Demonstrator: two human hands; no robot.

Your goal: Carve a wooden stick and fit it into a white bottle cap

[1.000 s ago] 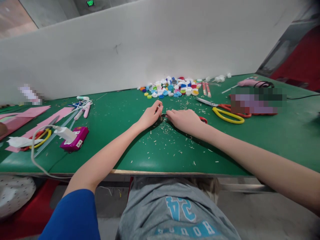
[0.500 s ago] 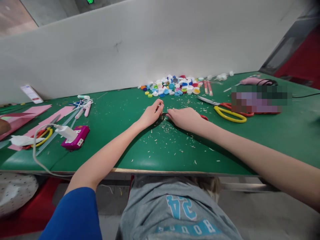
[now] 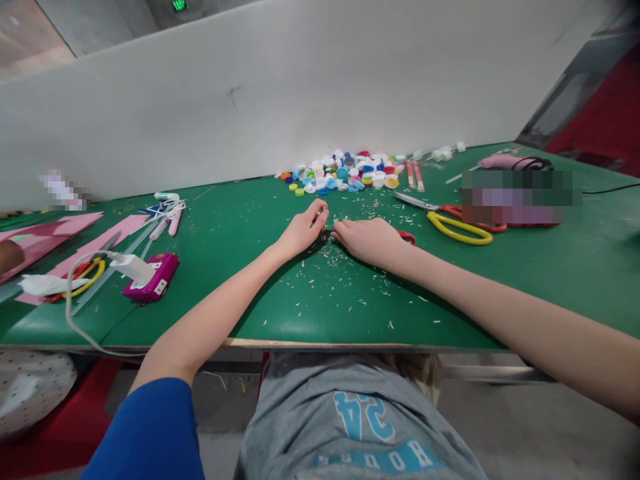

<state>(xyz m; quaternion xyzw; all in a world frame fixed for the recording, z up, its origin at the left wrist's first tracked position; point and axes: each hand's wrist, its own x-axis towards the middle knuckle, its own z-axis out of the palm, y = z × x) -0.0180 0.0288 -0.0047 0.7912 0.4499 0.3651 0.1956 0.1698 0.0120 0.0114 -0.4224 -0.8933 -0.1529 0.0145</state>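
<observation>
My left hand is closed, its fingertips drawn together in a pinch. Whatever it holds is too small or hidden to make out. A short gap to the right, my right hand is wrapped, palm down, around what appear to be red-handled scissors. Only part of a red loop shows beside the wrist; the rest is under the hand. Small pale shavings lie scattered on the green tabletop around and below both hands.
Beyond my hands is a heap of coloured bottle caps. Yellow-and-red-handled scissors lie to the right, near a pink tool. At left are a purple power socket with a white cable, pink sheets, and another person's hand.
My hands stay in nearly the same place. The right hand has shifted very slightly, and a little more of the red loop shows beside its wrist.
</observation>
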